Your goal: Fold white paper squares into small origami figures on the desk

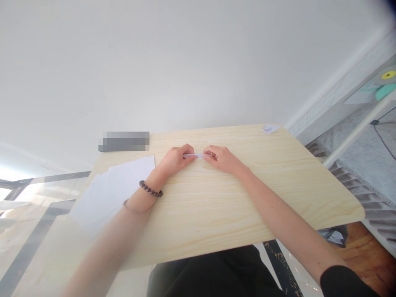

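Observation:
A narrow folded strip of white paper [199, 156] is stretched between my two hands, just above the middle of the wooden table [210, 214]. My left hand [177, 160] pinches its left end between thumb and fingers; a beaded bracelet and a thin bangle circle that wrist. The right end sits in the pinch of my right hand [221, 159]. The fingers cover both ends of the strip, so its full length is hidden. Beside my left forearm lie several white paper sheets [123, 181], overlapping one another.
A small folded white paper piece [270, 129] lies at the table's far right corner. At the far left is a pixelated dark object [123, 141]. A white wall [192, 66] rises behind the table. Below the right edge there is a dark plastic bag [335, 236].

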Motion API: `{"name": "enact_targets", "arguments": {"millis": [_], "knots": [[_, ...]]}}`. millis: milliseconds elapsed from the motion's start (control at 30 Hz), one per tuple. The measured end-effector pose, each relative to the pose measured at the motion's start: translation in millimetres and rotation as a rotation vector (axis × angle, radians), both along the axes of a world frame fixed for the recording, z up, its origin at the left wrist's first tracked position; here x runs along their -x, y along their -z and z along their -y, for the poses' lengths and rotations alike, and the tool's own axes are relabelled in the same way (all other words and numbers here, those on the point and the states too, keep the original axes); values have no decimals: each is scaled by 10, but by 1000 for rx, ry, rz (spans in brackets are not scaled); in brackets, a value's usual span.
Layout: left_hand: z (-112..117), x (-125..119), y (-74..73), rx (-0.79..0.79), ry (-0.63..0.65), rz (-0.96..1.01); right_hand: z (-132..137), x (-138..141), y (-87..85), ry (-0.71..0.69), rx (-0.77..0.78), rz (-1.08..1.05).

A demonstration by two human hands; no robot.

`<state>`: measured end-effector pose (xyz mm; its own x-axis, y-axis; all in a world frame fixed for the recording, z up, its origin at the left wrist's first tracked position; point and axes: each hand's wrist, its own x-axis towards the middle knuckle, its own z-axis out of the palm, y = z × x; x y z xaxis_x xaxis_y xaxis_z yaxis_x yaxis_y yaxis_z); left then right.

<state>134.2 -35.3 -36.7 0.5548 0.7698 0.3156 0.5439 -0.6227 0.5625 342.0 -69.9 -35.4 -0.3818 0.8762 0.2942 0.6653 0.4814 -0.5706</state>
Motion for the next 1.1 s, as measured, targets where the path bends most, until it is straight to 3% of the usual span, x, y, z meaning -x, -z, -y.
{"name": "enact_targets", "arguments": {"millis": [400, 833, 1100], "knots": [[-30, 9, 6, -68, 80, 20, -42, -84, 50, 81, -87, 12], [-21, -1, 24, -97, 61, -53, -22, -60, 51, 50, -99, 28], [13, -24, -38, -116, 129, -72, -11, -39, 36, 3, -59, 40]]}}
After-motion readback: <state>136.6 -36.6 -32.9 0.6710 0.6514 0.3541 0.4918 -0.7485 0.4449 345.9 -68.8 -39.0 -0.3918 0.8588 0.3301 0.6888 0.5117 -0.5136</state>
